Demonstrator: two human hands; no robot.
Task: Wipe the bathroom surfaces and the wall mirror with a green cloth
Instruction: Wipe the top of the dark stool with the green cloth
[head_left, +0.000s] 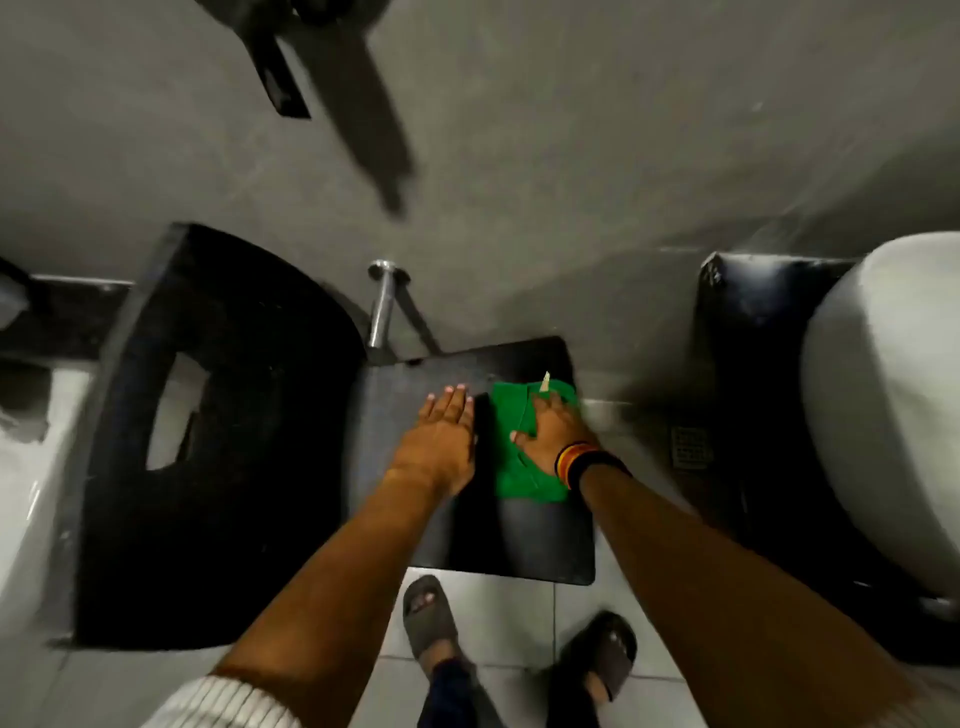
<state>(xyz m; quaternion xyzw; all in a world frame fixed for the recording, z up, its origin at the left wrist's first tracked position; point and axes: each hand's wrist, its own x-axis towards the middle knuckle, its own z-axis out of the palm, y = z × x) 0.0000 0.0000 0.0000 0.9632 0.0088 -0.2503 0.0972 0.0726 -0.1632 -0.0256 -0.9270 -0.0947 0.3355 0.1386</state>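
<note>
A green cloth (511, 467) lies flat on a small black shelf (524, 540) fixed to the grey wall. My right hand (550, 434) presses down on the cloth near the shelf's right edge, fingers spread over it. A small white tag (545, 382) sticks up from the cloth's far end. My left hand (441, 436) rests flat on the bare shelf just left of the cloth, fingers together, holding nothing. No mirror is in view.
A black counter (234, 467) with a cut-out and a white basin (26, 493) stands at the left. A chrome pipe (382, 306) comes from the wall. A white toilet (893, 405) is at the right, with a floor drain (691, 447) beside it. My sandalled feet stand on tiles.
</note>
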